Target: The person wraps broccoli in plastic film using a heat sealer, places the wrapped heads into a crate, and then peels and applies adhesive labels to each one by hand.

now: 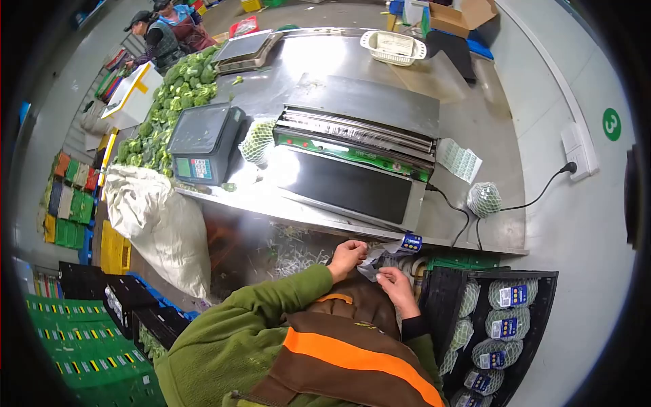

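Below the wrapping machine (352, 169), left hand (346, 258) and right hand (398, 290) are pinching a label strip (373, 263); jerky peeling is risking tears

Label strip (377, 255) print too small to read, black crate (434, 305) cut off below

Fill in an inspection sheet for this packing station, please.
Surface: steel table, loose broccoli piled at its far left.
Job's things: label strip at the near table edge, blue label beside it.
Clutter: wrapping machine, scale, netted broccoli head, label sheet, white basket.
Fingers: left hand and right hand both pinch the label strip.
Cables: black cable from wall socket to the table edge.
Surroundings: black crate of labelled netted broccoli, white sack, green crates, two people far off.
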Demonstrator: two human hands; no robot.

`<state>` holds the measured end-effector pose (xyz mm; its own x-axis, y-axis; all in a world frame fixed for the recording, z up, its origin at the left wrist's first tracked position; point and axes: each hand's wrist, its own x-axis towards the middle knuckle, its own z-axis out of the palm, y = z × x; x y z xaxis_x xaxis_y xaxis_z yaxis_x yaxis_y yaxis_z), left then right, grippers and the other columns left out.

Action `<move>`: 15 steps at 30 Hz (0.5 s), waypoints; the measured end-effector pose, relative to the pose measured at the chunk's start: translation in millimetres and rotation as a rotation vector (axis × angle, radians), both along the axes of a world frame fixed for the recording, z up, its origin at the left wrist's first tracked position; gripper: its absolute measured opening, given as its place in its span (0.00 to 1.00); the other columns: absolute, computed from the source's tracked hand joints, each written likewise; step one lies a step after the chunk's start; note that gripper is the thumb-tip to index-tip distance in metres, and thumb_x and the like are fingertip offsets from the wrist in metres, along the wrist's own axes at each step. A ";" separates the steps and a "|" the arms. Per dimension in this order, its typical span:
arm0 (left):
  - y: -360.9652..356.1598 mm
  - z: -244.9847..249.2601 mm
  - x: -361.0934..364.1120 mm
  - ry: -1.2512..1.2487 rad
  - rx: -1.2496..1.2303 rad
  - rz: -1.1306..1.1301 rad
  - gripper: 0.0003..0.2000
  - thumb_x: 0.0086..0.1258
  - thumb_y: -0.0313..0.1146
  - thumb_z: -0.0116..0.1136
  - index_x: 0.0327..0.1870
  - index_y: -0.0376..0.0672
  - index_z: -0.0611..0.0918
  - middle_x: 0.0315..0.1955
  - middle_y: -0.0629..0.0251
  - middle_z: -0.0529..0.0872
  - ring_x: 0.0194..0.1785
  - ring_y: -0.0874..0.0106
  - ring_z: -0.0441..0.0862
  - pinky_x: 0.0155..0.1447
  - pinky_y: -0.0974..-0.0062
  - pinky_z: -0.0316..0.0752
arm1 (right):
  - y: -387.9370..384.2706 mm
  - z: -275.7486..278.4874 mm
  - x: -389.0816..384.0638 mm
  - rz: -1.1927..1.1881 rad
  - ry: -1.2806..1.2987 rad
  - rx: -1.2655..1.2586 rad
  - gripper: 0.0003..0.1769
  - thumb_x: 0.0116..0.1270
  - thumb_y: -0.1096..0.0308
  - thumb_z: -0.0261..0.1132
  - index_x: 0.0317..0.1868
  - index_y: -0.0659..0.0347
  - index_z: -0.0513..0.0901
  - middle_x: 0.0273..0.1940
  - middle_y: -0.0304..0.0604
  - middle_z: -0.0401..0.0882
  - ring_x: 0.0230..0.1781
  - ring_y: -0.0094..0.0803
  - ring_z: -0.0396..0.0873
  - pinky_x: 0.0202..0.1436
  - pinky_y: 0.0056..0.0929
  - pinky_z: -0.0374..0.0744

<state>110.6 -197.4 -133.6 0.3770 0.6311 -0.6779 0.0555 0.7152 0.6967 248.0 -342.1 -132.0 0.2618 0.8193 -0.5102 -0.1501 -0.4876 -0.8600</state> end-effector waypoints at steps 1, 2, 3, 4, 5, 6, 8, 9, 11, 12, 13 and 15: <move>5.3 -1.3 -3.0 -0.034 0.036 -0.013 0.08 0.72 0.33 0.62 0.45 0.39 0.82 0.32 0.69 0.84 0.31 0.80 0.78 0.34 0.82 0.73 | 4.3 9.5 4.5 -0.020 0.036 0.030 0.18 0.69 0.65 0.70 0.54 0.66 0.80 0.47 0.47 0.86 0.49 0.30 0.83 0.55 0.30 0.80; 9.5 -3.7 -5.3 -0.079 0.058 -0.062 0.08 0.72 0.33 0.62 0.45 0.38 0.83 0.31 0.69 0.83 0.31 0.81 0.78 0.34 0.82 0.73 | 9.7 15.7 10.6 0.015 -0.037 0.067 0.18 0.70 0.65 0.69 0.55 0.67 0.79 0.47 0.45 0.85 0.49 0.29 0.83 0.56 0.29 0.79; 14.9 10.3 -2.4 -0.052 0.073 -0.087 0.09 0.72 0.33 0.63 0.45 0.38 0.83 0.31 0.69 0.83 0.31 0.81 0.78 0.35 0.82 0.74 | 13.1 22.9 18.7 0.046 -0.017 0.138 0.17 0.71 0.66 0.67 0.56 0.66 0.80 0.48 0.40 0.83 0.48 0.25 0.80 0.53 0.26 0.79; 21.3 20.7 0.9 -0.085 0.061 -0.103 0.09 0.73 0.35 0.62 0.45 0.38 0.83 0.31 0.69 0.83 0.32 0.81 0.78 0.35 0.82 0.74 | 19.6 38.3 27.4 0.012 0.006 0.122 0.15 0.71 0.66 0.67 0.53 0.66 0.80 0.45 0.40 0.84 0.46 0.25 0.81 0.52 0.26 0.79; 31.8 41.1 4.5 -0.073 0.016 -0.143 0.10 0.74 0.36 0.63 0.45 0.38 0.83 0.33 0.70 0.83 0.34 0.81 0.78 0.37 0.82 0.75 | 32.1 56.4 37.7 0.001 0.032 0.126 0.13 0.72 0.66 0.67 0.50 0.67 0.81 0.43 0.41 0.85 0.44 0.26 0.82 0.50 0.26 0.80; 41.6 44.1 6.6 -0.072 0.041 -0.195 0.09 0.74 0.36 0.62 0.45 0.40 0.82 0.34 0.70 0.84 0.36 0.81 0.79 0.38 0.83 0.75 | 39.9 69.0 48.1 -0.138 0.083 0.149 0.12 0.72 0.67 0.66 0.49 0.67 0.81 0.40 0.39 0.84 0.40 0.24 0.81 0.46 0.24 0.79; 63.4 64.8 16.7 -0.091 0.066 -0.297 0.09 0.75 0.36 0.61 0.46 0.41 0.82 0.35 0.70 0.84 0.38 0.81 0.79 0.41 0.82 0.75 | 61.3 89.6 69.6 -0.423 0.180 0.279 0.09 0.74 0.67 0.64 0.46 0.66 0.81 0.32 0.34 0.80 0.31 0.18 0.76 0.35 0.20 0.74; 72.0 78.5 21.4 -0.120 0.098 -0.346 0.08 0.76 0.36 0.60 0.47 0.41 0.82 0.35 0.70 0.84 0.39 0.81 0.79 0.43 0.82 0.75 | 73.6 101.2 79.9 -0.600 0.127 0.318 0.10 0.74 0.67 0.64 0.45 0.66 0.81 0.29 0.33 0.77 0.29 0.18 0.74 0.32 0.20 0.71; 92.0 109.4 36.1 -0.194 0.152 -0.416 0.07 0.76 0.34 0.59 0.47 0.40 0.82 0.36 0.70 0.85 0.40 0.80 0.80 0.46 0.81 0.75 | 100.3 106.7 111.9 -0.903 0.193 0.368 0.10 0.74 0.66 0.64 0.45 0.66 0.80 0.29 0.33 0.76 0.28 0.19 0.74 0.32 0.20 0.72; 101.3 123.4 43.1 -0.220 0.160 -0.430 0.07 0.76 0.33 0.59 0.47 0.40 0.82 0.36 0.69 0.85 0.41 0.80 0.80 0.47 0.80 0.75 | 116.2 98.9 131.1 -1.030 0.174 0.410 0.10 0.74 0.66 0.64 0.46 0.66 0.79 0.29 0.34 0.76 0.28 0.20 0.74 0.32 0.20 0.72; 111.7 137.4 49.8 -0.245 0.168 -0.442 0.07 0.76 0.32 0.59 0.47 0.39 0.82 0.37 0.69 0.85 0.41 0.79 0.80 0.47 0.80 0.76 | 134.3 84.7 151.5 -1.156 0.155 0.454 0.10 0.74 0.66 0.64 0.46 0.66 0.79 0.29 0.34 0.76 0.27 0.20 0.74 0.32 0.19 0.72; 134.1 161.8 59.7 -0.281 0.216 -0.473 0.07 0.76 0.30 0.59 0.48 0.37 0.82 0.37 0.66 0.86 0.43 0.78 0.82 0.48 0.79 0.77 | 171.7 54.6 191.0 -1.202 -0.115 0.407 0.16 0.70 0.63 0.68 0.48 0.66 0.79 0.34 0.38 0.78 0.31 0.24 0.76 0.37 0.24 0.77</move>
